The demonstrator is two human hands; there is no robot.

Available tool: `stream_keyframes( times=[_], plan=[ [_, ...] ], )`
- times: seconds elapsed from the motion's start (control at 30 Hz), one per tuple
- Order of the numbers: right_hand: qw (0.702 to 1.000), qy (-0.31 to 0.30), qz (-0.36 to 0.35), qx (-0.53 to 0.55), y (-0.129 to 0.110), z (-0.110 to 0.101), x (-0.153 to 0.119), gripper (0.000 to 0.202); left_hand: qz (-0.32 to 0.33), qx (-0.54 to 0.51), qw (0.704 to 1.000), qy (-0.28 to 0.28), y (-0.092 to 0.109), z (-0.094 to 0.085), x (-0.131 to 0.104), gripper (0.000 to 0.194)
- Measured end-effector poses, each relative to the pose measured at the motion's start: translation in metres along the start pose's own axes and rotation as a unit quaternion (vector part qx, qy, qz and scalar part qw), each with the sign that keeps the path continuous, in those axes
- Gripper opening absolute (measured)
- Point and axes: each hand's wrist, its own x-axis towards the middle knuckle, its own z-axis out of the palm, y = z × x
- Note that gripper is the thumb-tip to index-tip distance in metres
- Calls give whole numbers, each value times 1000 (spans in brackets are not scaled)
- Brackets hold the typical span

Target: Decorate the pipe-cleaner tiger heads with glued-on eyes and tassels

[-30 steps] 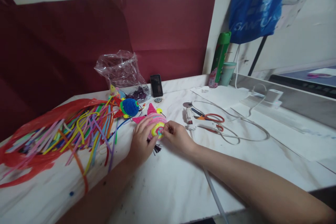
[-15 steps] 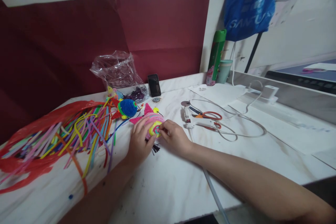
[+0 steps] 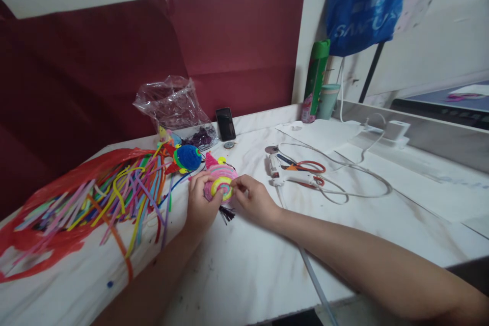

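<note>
A round pink craft figure (image 3: 222, 170) with a yellow, pink and teal coiled centre lies between my hands on the marbled table. My left hand (image 3: 200, 201) grips its left side, the thumb pressing on the coil. At its right edge, my right hand (image 3: 252, 197) has its thumb and forefinger pinched together by the coil's rim; whatever is between those fingertips is too small to make out. Black strands (image 3: 228, 214) stick out below the figure. Just behind it sits a blue round craft figure (image 3: 188, 157) with red and yellow parts.
Colourful pipe cleaners (image 3: 126, 193) spread over a red plastic bag (image 3: 72, 173) on the left. Right of my hands lie a white glue gun (image 3: 275, 172), orange-handled scissors (image 3: 311, 165) and a looped cable (image 3: 376, 178). A phone (image 3: 225, 125), spray can (image 3: 316, 81) and cup (image 3: 328, 102) stand behind.
My left fingers have drawn back toward the figure's left side, showing more of its pink body and coil. The right hand stays pinched at the coil's edge. The view has shifted slightly.
</note>
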Motion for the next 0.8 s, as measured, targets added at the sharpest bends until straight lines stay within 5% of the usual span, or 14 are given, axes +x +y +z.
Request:
stream_keyframes(
  times=[0.43, 0.6, 0.8],
  plan=[
    [988, -12, -112, -102, 1, -7, 1, 11, 147, 71, 986, -46, -1, 2, -10, 33],
    [999, -17, -15, -33, 0, -12, 3, 9, 144, 95, 984, -47, -4, 2, -10, 37],
    [971, -169, 90, -142, 9, -25, 7, 8, 120, 102, 987, -19, -13, 1, -8, 49]
  ],
)
